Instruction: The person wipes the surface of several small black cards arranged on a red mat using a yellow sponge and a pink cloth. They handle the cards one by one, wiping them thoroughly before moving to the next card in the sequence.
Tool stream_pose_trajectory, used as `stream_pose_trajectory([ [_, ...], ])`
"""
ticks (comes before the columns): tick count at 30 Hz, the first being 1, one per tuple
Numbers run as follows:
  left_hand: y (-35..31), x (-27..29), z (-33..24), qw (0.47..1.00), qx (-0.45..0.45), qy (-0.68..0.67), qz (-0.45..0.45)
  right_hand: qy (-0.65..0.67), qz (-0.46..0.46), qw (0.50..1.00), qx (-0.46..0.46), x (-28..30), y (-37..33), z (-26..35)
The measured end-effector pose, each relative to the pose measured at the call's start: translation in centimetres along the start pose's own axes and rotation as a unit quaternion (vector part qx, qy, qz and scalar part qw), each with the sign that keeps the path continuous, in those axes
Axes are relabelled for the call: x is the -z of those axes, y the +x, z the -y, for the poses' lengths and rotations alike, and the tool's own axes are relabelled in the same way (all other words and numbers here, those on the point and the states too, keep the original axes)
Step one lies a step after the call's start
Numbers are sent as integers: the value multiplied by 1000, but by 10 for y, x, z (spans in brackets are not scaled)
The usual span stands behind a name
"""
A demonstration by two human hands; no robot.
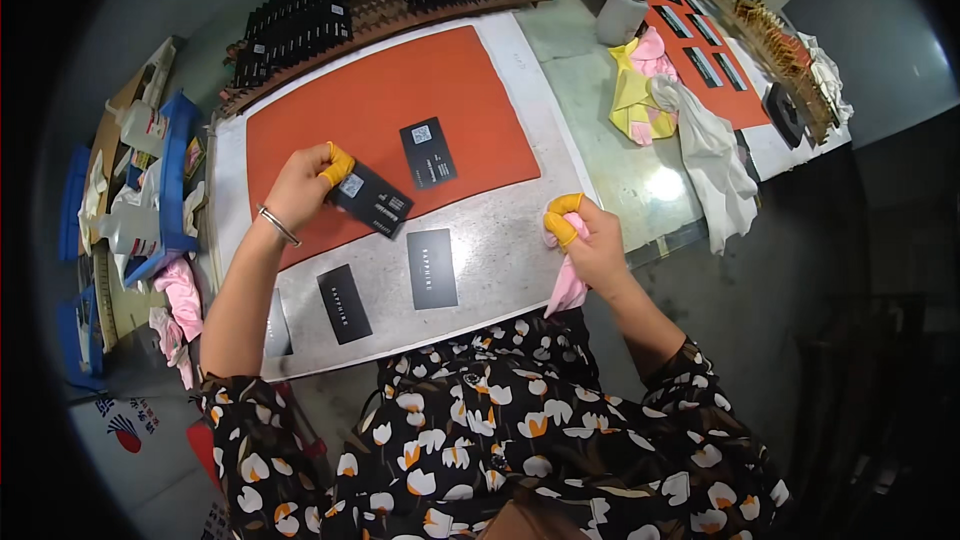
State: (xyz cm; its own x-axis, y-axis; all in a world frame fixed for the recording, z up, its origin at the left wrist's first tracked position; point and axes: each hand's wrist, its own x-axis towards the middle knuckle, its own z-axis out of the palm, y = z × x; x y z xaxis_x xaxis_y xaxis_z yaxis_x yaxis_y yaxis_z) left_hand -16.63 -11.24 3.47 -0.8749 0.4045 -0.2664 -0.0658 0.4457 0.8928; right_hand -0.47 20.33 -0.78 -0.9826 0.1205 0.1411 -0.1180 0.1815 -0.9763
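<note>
Between its yellow-covered fingertips my left hand (pixel 310 185) pinches the upper left corner of a black card (pixel 372 202), tilted over the front part of an orange-red mat (pixel 370 90). Another black card (pixel 428 153) with a pale square code lies flat on the mat, just right of it. On the grey board nearer me rest two dark cards, one black (pixel 345 303) and one greyer (pixel 432 270). A further card (pixel 278 325) is partly hidden by my left forearm. My right hand (pixel 590 245), also with yellow finger covers, is closed on a pink cloth (pixel 568 285) that hangs down.
Behind the mat, a long rack (pixel 390 15) holds many black cards on edge. A blue tray (pixel 180 180) with bottles stands at the left. To the right are a grey bottle (pixel 623 12), yellow and pink cloths (pixel 640 95), a white cloth (pixel 705 155) and a second mat (pixel 740 105) with cards.
</note>
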Motion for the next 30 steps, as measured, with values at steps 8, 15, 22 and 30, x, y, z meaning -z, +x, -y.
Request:
stream_pose_trajectory([
  [8, 7, -79, -52, 975, 79, -208, 19, -92, -66, 958, 263, -5, 30, 26],
  [15, 23, -115, -57, 949, 127, -285, 39, -54, -64, 966, 246, -19, 40, 27],
  [22, 23, -102, -45, 987, 64, -134, 54, -154, 82, 908, 381, -38, -2, 35],
  [30, 1, -119, -91, 959, -10, 233, 161, 35, -58, 998, 17, 15, -24, 31],
])
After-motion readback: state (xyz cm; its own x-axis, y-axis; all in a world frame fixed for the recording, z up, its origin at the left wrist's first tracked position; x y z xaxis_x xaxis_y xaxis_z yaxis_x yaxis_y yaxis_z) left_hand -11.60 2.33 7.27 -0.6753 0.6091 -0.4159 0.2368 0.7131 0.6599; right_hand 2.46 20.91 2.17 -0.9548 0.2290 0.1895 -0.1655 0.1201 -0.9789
